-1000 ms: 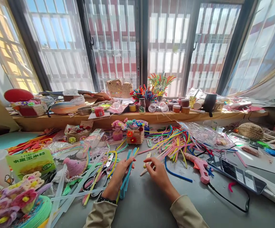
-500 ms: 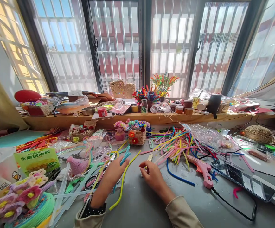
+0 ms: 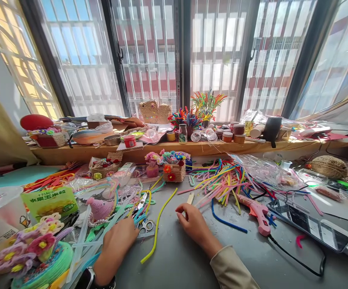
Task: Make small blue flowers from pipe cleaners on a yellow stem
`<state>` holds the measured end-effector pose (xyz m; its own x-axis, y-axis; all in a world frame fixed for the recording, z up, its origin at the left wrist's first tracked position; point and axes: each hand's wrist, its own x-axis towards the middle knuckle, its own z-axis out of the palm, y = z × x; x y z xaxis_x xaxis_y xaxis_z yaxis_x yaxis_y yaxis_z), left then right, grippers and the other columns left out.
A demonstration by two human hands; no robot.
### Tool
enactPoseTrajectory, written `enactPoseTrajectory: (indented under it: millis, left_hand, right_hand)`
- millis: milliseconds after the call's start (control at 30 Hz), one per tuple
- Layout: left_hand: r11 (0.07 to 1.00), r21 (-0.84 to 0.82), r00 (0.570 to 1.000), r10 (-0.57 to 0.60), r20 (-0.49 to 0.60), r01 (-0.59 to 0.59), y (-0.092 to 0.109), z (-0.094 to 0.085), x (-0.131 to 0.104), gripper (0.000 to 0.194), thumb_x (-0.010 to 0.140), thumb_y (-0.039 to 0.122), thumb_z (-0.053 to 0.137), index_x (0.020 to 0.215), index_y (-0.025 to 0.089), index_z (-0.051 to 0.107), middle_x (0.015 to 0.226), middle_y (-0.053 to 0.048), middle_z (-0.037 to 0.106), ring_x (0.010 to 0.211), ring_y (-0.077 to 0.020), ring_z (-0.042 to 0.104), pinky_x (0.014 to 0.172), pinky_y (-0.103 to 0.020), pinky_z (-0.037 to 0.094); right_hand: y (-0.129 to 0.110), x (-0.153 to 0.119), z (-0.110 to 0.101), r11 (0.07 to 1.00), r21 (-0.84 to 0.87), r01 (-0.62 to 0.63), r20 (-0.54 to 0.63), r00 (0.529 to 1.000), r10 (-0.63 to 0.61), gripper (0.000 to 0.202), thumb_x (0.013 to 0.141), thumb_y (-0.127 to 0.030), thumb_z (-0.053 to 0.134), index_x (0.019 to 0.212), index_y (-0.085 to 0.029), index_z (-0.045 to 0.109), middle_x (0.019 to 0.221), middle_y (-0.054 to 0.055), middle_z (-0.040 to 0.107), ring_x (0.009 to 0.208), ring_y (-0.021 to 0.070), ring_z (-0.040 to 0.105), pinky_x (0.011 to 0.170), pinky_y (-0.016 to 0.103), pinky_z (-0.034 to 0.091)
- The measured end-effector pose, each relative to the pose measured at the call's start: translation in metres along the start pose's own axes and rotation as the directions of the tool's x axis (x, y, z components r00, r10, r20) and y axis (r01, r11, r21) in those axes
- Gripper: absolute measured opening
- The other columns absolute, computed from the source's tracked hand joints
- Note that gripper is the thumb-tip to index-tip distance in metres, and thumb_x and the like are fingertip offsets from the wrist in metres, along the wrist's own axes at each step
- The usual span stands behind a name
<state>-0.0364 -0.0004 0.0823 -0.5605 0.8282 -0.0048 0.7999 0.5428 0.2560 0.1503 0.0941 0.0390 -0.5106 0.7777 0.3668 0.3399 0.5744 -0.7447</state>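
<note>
In the head view, the left hand (image 3: 120, 245) lies low over the clutter on the left, back upward, with light-blue pipe cleaners (image 3: 139, 218) showing just past its fingers. Its palm is hidden, so I cannot tell whether it grasps them or merely rests there. The metal scissors handles (image 3: 146, 227) sit just beside those fingertips; a sideways sweep could catch a loop and drag the scissors, along with the pearl strings (image 3: 126, 192) tangled nearby.

The right hand (image 3: 192, 218) has its fingers curled near a pale flat stick (image 3: 190, 198). Nothing shows clearly between thumb and forefinger, and I cannot tell whether the stick is pinched or simply lies behind.

A yellow pipe cleaner (image 3: 157, 226) lies loose and bent on the grey tabletop (image 3: 174, 265), between the hands and apart from both. A careless forearm could brush it into the left-hand tangle.

The pink glue gun (image 3: 259, 218) points towards the heaped pipe cleaners (image 3: 222, 184) (whether it is hot cannot be seen). If hot, it could scorch their fuzz. Its black cord (image 3: 297, 267) loops near the right sleeve (image 3: 232, 267); a snag could swing it around.
</note>
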Motion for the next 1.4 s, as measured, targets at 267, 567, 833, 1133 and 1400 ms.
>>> enactPoseTrajectory:
  millis: [267,567,833,1133,1400]
  left_hand:
    - [0.993,0.116,0.999,-0.017,0.045,0.012,0.008,-0.003,0.0,0.009,0.06,0.019,0.044,0.059,0.018,0.053,0.068,-0.012,0.06,0.069,-0.0295,0.056,0.055,-0.035,0.037]
    - [0.959,0.281,0.991,0.007,0.131,-0.044,0.014,-0.004,0.003,0.022,0.061,0.016,0.04,0.073,0.014,0.058,0.082,-0.016,0.062,0.077,-0.0305,0.057,0.057,-0.035,0.04]
    - [0.948,0.297,0.991,0.094,0.093,-0.118,0.012,-0.007,0.006,0.022,0.064,0.023,0.037,0.07,0.015,0.057,0.084,-0.016,0.062,0.079,-0.0317,0.056,0.058,-0.036,0.039]
    - [0.953,0.264,0.988,0.136,0.068,-0.149,0.007,-0.014,0.01,0.025,0.066,0.03,0.034,0.068,0.018,0.055,0.079,-0.012,0.063,0.076,-0.0291,0.057,0.058,-0.034,0.038]
    - [0.968,0.213,0.991,0.127,0.043,-0.133,0.009,-0.015,0.016,0.026,0.067,0.035,0.035,0.062,0.018,0.055,0.07,-0.012,0.062,0.069,-0.0294,0.057,0.053,-0.031,0.035]
  right_hand:
    - [0.001,0.0,0.001,0.999,-0.035,0.004,0.024,1.0,-0.003,0.017,0.072,-0.018,0.043,0.081,-0.017,0.057,0.077,0.004,0.06,0.065,0.0135,0.05,0.062,0.025,0.037]
    - [-0.001,-0.002,0.002,0.998,-0.067,0.014,0.026,1.0,-0.012,0.016,0.073,-0.019,0.043,0.081,-0.016,0.056,0.077,0.003,0.059,0.065,0.0132,0.05,0.064,0.024,0.037]
    - [-0.006,-0.004,0.002,0.993,-0.058,0.102,0.088,0.991,-0.097,0.017,0.073,-0.018,0.044,0.084,-0.018,0.057,0.08,0.002,0.059,0.07,0.0132,0.049,0.067,0.025,0.037]
    - [-0.037,-0.019,0.012,0.896,0.001,0.443,0.312,0.852,-0.421,0.03,0.073,-0.026,0.048,0.103,-0.027,0.051,0.099,-0.001,0.054,0.086,0.0144,0.044,0.076,0.025,0.035]
    - [-0.044,-0.023,0.032,0.865,-0.099,0.492,0.363,0.827,-0.428,0.045,0.069,-0.038,0.053,0.112,-0.029,0.042,0.097,0.0,0.054,0.085,0.0164,0.044,0.072,0.025,0.039]
